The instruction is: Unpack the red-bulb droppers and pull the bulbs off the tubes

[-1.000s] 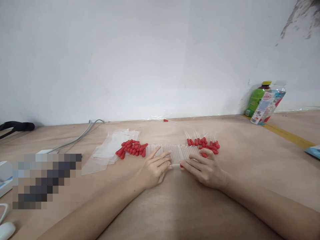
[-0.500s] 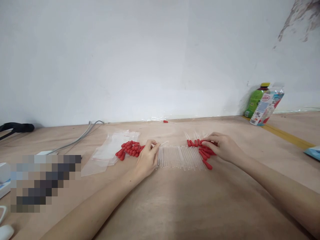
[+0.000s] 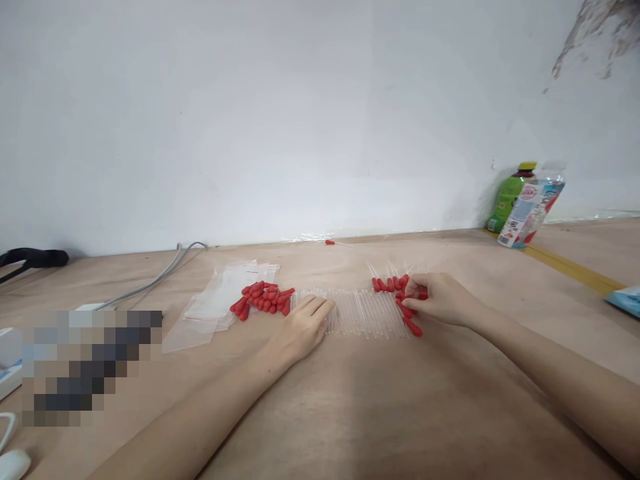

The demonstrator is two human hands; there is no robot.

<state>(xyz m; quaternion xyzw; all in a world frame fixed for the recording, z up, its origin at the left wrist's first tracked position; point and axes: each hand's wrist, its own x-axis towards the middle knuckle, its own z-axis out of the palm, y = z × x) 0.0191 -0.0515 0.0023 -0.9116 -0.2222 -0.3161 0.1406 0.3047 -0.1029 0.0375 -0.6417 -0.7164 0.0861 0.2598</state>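
A row of clear glass tubes (image 3: 367, 313) lies side by side on the brown table (image 3: 350, 400). My left hand (image 3: 300, 330) rests on the row's left end, fingers stretched flat and together. A pile of red rubber bulbs (image 3: 263, 298) sits just left of it. My right hand (image 3: 440, 300) is at the row's right end, fingers curled among finished droppers with red bulbs (image 3: 400, 288); whether it grips one I cannot make out. One red-bulbed dropper (image 3: 413, 327) lies loose beside that hand.
Clear plastic bags (image 3: 220, 300) lie left of the bulbs. A grey cable (image 3: 160, 273) runs to a white box at far left. A green bottle (image 3: 510, 197) and a clear bottle (image 3: 530, 207) stand against the wall at right. A single red bulb (image 3: 330, 242) lies near the wall.
My left hand dropped from a pinch near the bulb pile to lie flat on the tubes' left end. My right hand curled tighter and shifted slightly nearer over the droppers.
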